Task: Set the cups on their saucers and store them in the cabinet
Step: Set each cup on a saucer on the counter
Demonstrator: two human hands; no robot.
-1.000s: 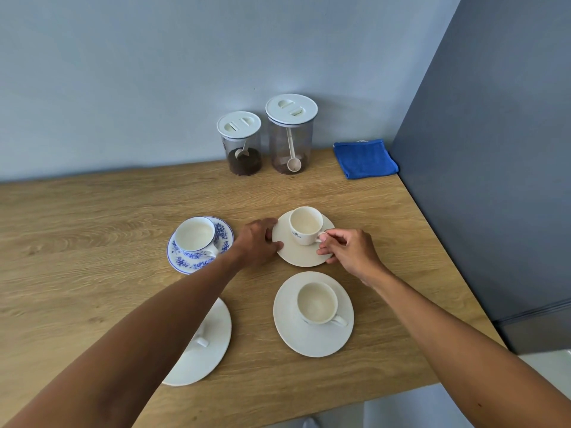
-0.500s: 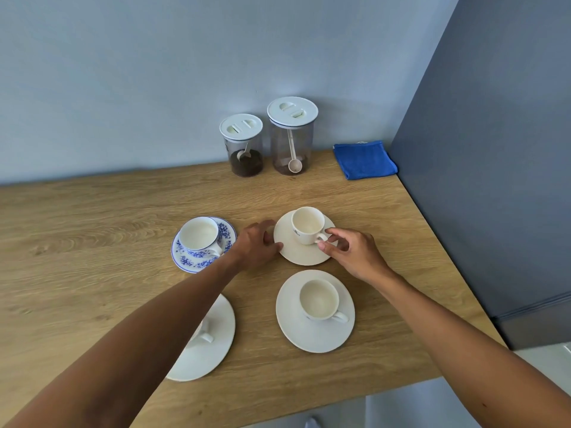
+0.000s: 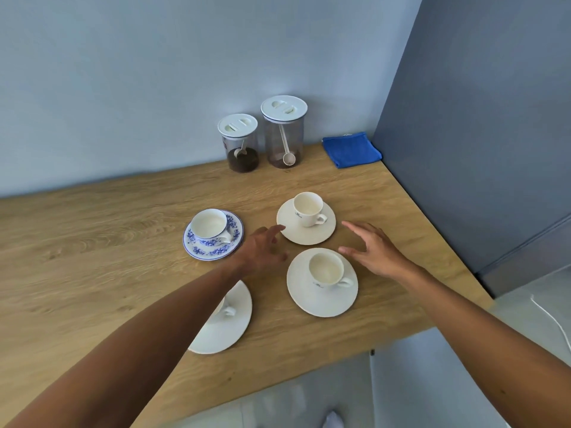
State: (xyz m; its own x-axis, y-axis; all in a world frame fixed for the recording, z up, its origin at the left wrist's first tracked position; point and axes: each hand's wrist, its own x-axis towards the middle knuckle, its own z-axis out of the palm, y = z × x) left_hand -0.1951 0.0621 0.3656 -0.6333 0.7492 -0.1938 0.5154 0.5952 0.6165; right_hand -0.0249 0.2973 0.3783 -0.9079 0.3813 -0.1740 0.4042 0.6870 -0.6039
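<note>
Head view: a white cup (image 3: 307, 208) stands on its saucer (image 3: 304, 234) on the counter (image 3: 92, 248). The left hand (image 3: 262, 247) lies just left of that cup, fingertips at the saucer's rim. The right hand (image 3: 375, 251) hovers just right of it. Both hands have their fingers spread and hold nothing.

Cups: 4. Far cup (image 3: 308, 208), near cup (image 3: 326, 268), blue cup (image 3: 209, 227); fourth cup (image 3: 229, 311) mostly hidden under the left forearm, handle showing.
Saucers: 4. Three white: far saucer (image 3: 304, 236), near saucer (image 3: 321, 304), left saucer (image 3: 228, 333); one blue saucer (image 3: 236, 230).
Jars: 2, short jar (image 3: 238, 140) and tall jar (image 3: 284, 128).
Scoops: 2, one per jar: short scoop (image 3: 238, 152), long scoop (image 3: 289, 157).
Cloth (image 3: 350, 148): 1.
Hands: 2, left hand (image 3: 262, 248), right hand (image 3: 375, 251).
</note>
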